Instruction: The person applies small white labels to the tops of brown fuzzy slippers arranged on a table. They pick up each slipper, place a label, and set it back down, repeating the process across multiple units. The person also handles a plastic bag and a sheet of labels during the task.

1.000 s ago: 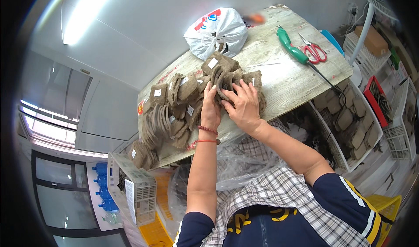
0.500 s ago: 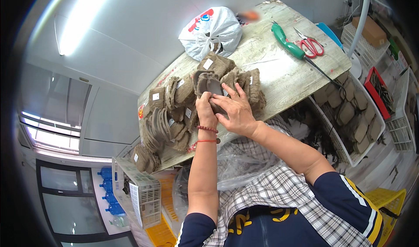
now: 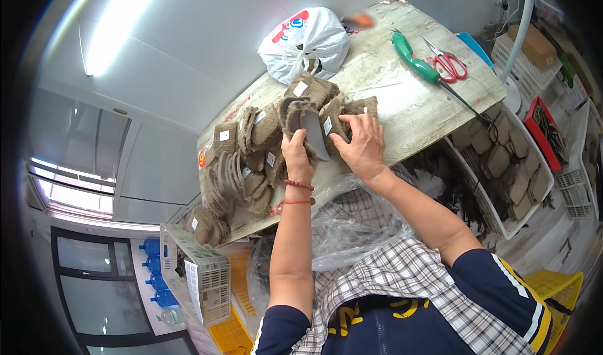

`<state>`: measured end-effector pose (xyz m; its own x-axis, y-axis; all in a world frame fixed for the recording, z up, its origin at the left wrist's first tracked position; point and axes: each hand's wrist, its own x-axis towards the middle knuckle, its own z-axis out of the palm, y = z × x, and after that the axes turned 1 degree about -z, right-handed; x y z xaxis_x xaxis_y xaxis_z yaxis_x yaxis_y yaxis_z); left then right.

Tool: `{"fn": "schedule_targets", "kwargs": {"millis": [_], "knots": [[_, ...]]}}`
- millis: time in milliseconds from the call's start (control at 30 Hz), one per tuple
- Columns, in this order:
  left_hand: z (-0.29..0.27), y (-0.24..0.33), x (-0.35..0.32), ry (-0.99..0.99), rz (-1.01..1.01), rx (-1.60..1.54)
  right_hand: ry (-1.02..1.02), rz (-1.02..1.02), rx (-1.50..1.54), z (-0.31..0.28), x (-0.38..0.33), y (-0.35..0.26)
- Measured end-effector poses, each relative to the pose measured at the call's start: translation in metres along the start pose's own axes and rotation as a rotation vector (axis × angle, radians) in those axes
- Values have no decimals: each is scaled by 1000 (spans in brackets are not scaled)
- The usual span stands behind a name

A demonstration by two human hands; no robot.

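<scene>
My left hand (image 3: 296, 158) is closed on a small stack of curved, fuzzy brown pads (image 3: 308, 124); a smooth grey face shows on the front one. My right hand (image 3: 363, 146) is a little to the right, thumb and fingers apart, at the side of another brown pad bundle (image 3: 333, 111) with a white label. Whether its fingertips touch that bundle is hard to tell. More labelled bundles (image 3: 226, 138) of such pads are heaped to the left and behind, and some curved pads (image 3: 227, 179) lean in a row near the table's left edge.
On the wooden table (image 3: 402, 126) lie a green power cutter (image 3: 413, 59) with a black cord and red-handled scissors (image 3: 447, 66). A tied white plastic bag (image 3: 304, 47) stands at the back. Below right, a white crate (image 3: 531, 201) holds more pads; clear plastic (image 3: 352, 229) covers my lap.
My right hand has come off the pads held in my left hand and moved right, toward the neighbouring labelled bundle. The left hand keeps its hold, and more of the grey face shows.
</scene>
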<state>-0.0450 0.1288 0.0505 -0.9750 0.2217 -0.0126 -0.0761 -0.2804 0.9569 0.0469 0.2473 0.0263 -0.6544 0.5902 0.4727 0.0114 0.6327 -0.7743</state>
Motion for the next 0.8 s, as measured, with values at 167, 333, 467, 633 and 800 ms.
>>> {"fn": "schedule_targets", "kwargs": {"millis": [167, 333, 467, 633, 800], "knots": [[1, -2, -7, -39, 21, 33, 53, -39, 13, 8, -7, 5], [-4, -8, -15, -131, 100, 36, 83, -92, 42, 3, -14, -1], [-3, -10, -24, -159, 132, 21, 111, -125, 63, 1, -18, -3], [-4, -15, -32, -171, 189, 29, 119, -147, 80, 1, -22, -2], [-5, -20, -31, -141, 177, -25, 118, -165, 80, 0, -23, -1]]}}
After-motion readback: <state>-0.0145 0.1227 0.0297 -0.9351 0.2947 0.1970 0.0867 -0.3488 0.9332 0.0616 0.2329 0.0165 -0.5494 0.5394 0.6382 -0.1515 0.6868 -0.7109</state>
